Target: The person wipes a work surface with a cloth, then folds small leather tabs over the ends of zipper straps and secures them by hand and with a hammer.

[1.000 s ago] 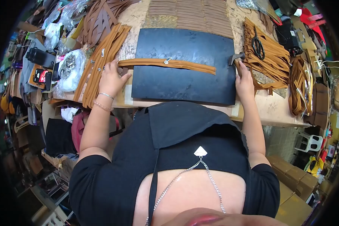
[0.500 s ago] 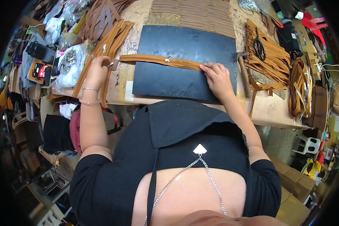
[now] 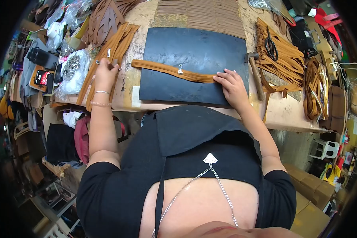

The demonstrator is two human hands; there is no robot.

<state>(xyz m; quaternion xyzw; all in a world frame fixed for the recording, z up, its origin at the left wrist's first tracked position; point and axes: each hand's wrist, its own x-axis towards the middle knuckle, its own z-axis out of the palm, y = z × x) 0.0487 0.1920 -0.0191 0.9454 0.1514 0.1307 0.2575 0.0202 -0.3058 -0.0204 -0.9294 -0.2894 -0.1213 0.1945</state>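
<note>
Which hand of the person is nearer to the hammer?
Right. The right hand is just left of the hammer, with fingertips at the right end of the zipper. The left hand is much farther left, past the board, at the brown strips.

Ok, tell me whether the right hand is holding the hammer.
No, the right hand is at the end of the zipper strip, and the hammer lies untouched.

Your spot was a cluttered craft workshop.
A worn worktable (image 3: 127, 85) in front of you carried a hammer (image 3: 256, 75), scissors (image 3: 270, 48), bundled brown strips (image 3: 281, 59) and a dark work board (image 3: 194, 51).
</note>
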